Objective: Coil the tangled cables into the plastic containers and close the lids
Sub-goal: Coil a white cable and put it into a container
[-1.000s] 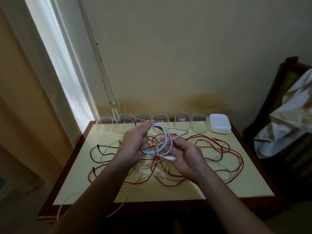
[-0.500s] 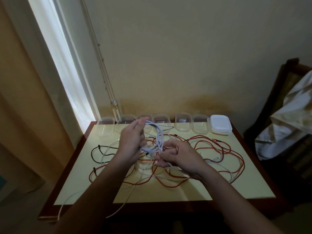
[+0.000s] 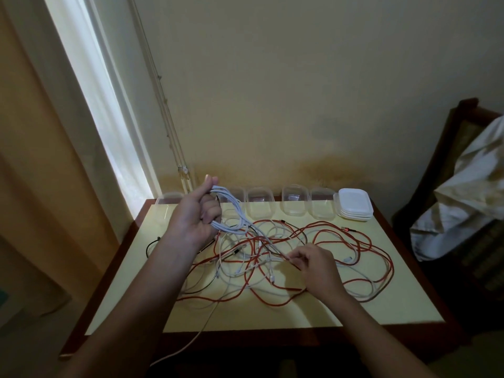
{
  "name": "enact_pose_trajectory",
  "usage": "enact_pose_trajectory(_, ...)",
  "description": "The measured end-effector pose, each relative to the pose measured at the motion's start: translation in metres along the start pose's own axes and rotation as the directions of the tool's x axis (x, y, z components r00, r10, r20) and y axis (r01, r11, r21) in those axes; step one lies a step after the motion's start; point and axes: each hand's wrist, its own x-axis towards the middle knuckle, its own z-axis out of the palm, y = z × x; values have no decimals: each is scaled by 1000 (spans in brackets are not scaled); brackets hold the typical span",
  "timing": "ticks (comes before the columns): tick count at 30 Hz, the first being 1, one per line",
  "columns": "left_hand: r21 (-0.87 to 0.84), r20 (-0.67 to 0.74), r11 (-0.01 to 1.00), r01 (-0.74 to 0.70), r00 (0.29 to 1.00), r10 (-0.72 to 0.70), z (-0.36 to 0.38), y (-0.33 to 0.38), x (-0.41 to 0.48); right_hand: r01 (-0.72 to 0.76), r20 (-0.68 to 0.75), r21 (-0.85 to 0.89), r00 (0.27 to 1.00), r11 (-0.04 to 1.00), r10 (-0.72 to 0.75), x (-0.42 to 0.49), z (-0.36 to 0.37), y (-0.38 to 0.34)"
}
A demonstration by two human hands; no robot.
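Left hand [image 3: 195,214] is raised above the back-left part of the table [image 3: 381,296], fingers and thumb curled round a white cable coil [image 3: 231,211] of several loops, thumb up top. Right hand [image 3: 317,264] sits lower, near mid-table just above the tangle, thumb and forefinger pinching a pale strand [image 3: 272,248] that runs taut from the coil down to the fingertips; other fingers loosely bent. Under and around both hands lies the tangle: red cables [image 3: 354,241] looping wide over the right half, white cables [image 3: 231,271] mixed through the middle, a black cable [image 3: 152,242] at the left edge. One white cable end [image 3: 191,342] hangs off the front edge of the table. At the back edge, vs. the wall [image 3: 300,91], a row of clear plastic containers [image 3: 260,201], all open, w/ nothing I can make out in them. Just right of the row, in the back-right corner, a stack of white lids [image 3: 354,204]. Far right, apart from the table, a dark wooden chair [image 3: 463,110] w/ a pale cloth [image 3: 469,184] draped over it. Bright window strip [image 3: 109,105] at left.
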Motion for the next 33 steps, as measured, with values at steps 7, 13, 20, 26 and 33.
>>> enact_pose_trajectory(7, 25, 34, 997, -78, 996, 78, 7, -21, -2, 81, -17, -160, 996, 984, -84, -4, 9, -27)
enact_pose_trajectory(13, 223, 0, 952, -211, 976, 216, 9, -37, -3, -73, 20, 408, 997, 910, 71, -14, 4, -62)
enact_pose_trajectory(20, 476, 39, 806, -352, 924, 380, 8, -51, -7, -258, 217, 962, 916, 84, 338, -16, -15, -113)
enact_pose_trajectory(26, 554, 45, 733, -393, 894, 446, 8, -60, -9, -361, 501, 813, 834, -456, 232, -12, -20, -129)
enact_pose_trajectory(33, 655, 44, 603, -454, 821, 570, 6, -65, -6, -451, 568, 723, 819, -524, 78, -21, -26, -134)
